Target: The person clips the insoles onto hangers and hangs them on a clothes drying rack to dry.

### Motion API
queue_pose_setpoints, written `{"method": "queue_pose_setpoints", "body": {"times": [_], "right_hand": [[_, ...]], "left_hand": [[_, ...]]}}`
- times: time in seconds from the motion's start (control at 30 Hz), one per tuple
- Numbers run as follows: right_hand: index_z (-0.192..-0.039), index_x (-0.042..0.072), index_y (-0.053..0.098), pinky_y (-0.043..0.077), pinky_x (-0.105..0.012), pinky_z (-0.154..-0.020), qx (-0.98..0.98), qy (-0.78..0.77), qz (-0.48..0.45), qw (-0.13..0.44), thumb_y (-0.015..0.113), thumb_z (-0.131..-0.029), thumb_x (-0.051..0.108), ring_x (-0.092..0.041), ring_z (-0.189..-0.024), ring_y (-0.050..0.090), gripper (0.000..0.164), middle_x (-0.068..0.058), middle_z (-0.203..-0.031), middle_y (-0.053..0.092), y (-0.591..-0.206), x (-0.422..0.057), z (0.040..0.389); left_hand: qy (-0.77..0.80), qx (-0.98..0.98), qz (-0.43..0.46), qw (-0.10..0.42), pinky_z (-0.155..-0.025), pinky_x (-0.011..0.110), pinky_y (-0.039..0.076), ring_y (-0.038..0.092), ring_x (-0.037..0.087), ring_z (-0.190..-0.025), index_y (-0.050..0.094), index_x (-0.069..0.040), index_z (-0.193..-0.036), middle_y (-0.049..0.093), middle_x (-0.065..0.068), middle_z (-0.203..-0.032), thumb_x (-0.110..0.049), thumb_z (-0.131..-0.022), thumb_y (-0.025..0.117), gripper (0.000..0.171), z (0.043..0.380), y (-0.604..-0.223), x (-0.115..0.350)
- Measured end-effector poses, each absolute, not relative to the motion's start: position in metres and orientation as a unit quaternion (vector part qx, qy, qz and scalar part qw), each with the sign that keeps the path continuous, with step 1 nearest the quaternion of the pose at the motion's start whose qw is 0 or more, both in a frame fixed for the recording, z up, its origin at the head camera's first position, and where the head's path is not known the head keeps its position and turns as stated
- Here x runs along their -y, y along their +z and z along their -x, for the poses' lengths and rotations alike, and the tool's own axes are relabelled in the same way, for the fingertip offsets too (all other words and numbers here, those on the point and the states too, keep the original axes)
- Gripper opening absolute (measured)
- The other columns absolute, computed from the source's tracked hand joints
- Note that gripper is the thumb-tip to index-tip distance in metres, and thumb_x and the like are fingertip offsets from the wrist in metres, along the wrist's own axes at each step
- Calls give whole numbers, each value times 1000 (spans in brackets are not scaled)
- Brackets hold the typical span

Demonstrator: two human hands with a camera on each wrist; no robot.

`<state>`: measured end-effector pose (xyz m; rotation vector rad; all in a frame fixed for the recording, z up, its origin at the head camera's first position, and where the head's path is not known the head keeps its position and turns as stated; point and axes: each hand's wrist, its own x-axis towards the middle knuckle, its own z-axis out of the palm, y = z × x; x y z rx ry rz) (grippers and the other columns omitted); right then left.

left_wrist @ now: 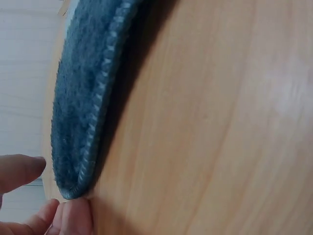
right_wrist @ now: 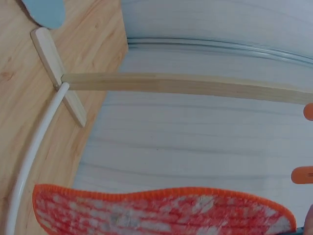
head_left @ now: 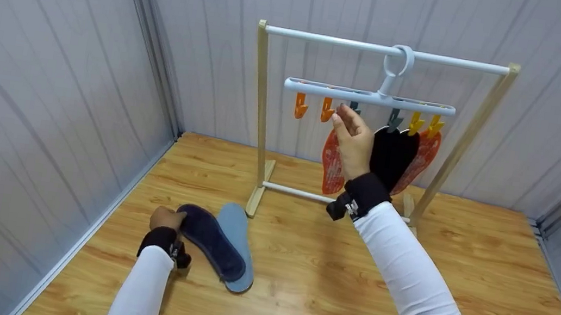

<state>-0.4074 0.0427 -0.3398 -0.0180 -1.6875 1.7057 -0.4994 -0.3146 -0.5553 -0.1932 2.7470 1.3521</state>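
Observation:
My left hand [head_left: 166,218] is at the near-left end of a fuzzy dark-blue insole [head_left: 211,241]. In the left wrist view the fingers [left_wrist: 76,218] touch the insole's rounded end, and the thumb [left_wrist: 22,172] stands apart from it. A light-blue insole [head_left: 243,256] lies partly beneath. My right hand [head_left: 354,146] is raised before the white clip hanger [head_left: 333,92], its fingertips beside an orange clip [head_left: 326,110] and with nothing visible between them. An orange-edged red insole [head_left: 332,167] hangs behind this hand. Only a fingertip shows in the right wrist view.
Black insoles [head_left: 392,159] and another red insole [head_left: 420,163] hang from a grey clip [head_left: 394,121] and yellow clips [head_left: 435,127]. A wood-and-white rack [head_left: 259,105] carries the hanger on its top rod [head_left: 330,39]. Panelled walls [head_left: 62,66] surround the wooden surface [head_left: 282,300].

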Motion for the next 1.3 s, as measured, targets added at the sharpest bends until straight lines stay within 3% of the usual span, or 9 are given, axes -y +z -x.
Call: {"method": "queue_pose_setpoints", "body": {"times": [0.23,0.6,0.83,1.07,1.17,1.3], "right_hand": [[-134,-8,45,38,-27,-102,645,685,21,337,56,-94,8,-26,-124,47,44,-22,-133,51,-338,-37,415],[-135,-6,44,37,-26,-102,635,697,24,333,53,-95,7,-24,-123,46,43,-20,-135,48,-342,-33,423],[-134,-4,47,38,-27,-99,648,685,7,333,53,-96,10,-21,-114,51,41,-19,-128,53,-343,-32,427],[-125,-6,52,41,-24,-88,646,681,8,344,55,-95,12,-15,-102,53,35,-10,-113,57,-344,-35,431],[-123,-5,52,42,-24,-88,635,696,6,334,55,-95,14,-12,-97,53,34,-4,-107,57,-343,-35,433],[-120,-4,52,43,-29,-94,613,726,4,312,54,-96,14,-11,-93,54,30,-2,-103,56,-339,-35,434]], "left_hand": [[434,-896,56,73,-80,47,47,59,40,-90,59,14,-105,62,29,-100,-22,-87,66,40,496,-550,315],[412,-908,57,48,-78,46,46,58,36,-86,60,12,-98,63,25,-95,-13,-82,70,30,495,-555,309],[448,-889,80,49,-60,33,43,50,20,-64,61,3,-80,54,5,-68,-11,-79,73,19,498,-558,311],[499,-857,89,87,-47,27,44,53,16,-51,60,6,-87,57,7,-66,-9,-80,71,20,501,-563,311],[513,-850,80,93,-51,28,45,54,18,-57,58,5,-87,57,8,-72,-9,-83,69,18,498,-562,311],[523,-843,77,94,-66,34,47,56,25,-78,51,6,-100,55,14,-92,-9,-86,65,25,491,-559,313]]}}
